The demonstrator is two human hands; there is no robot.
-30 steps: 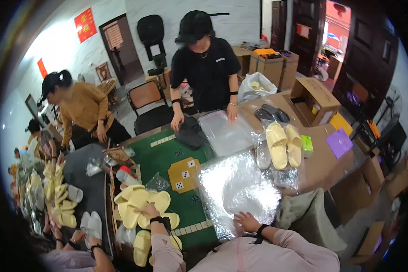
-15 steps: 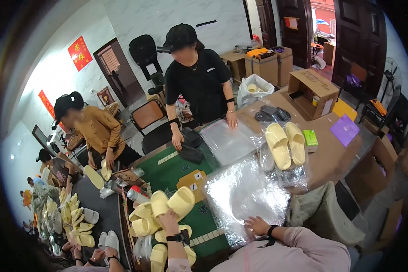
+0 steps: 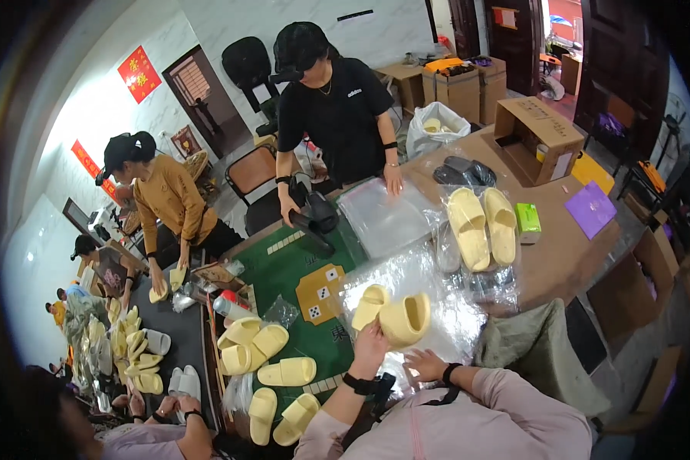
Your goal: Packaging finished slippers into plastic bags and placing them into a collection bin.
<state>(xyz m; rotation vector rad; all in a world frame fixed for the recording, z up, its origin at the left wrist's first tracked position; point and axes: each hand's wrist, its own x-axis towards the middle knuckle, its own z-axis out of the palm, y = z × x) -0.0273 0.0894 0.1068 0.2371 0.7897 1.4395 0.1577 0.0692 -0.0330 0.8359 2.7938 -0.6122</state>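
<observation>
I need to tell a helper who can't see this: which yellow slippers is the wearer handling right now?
Start at the green table, then move to the crinkled clear plastic sheet on its near right side. The pair of slippers is held up over that sheet by the left hand; the other yellow slippers lie flat on tables.

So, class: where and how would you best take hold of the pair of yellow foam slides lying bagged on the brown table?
Pair of yellow foam slides: likely grip across both straps at the far ends, coming from above. They lie flat, side by side, soles down, so the raised straps are the easiest part to pinch through the clear plastic bag.
</observation>
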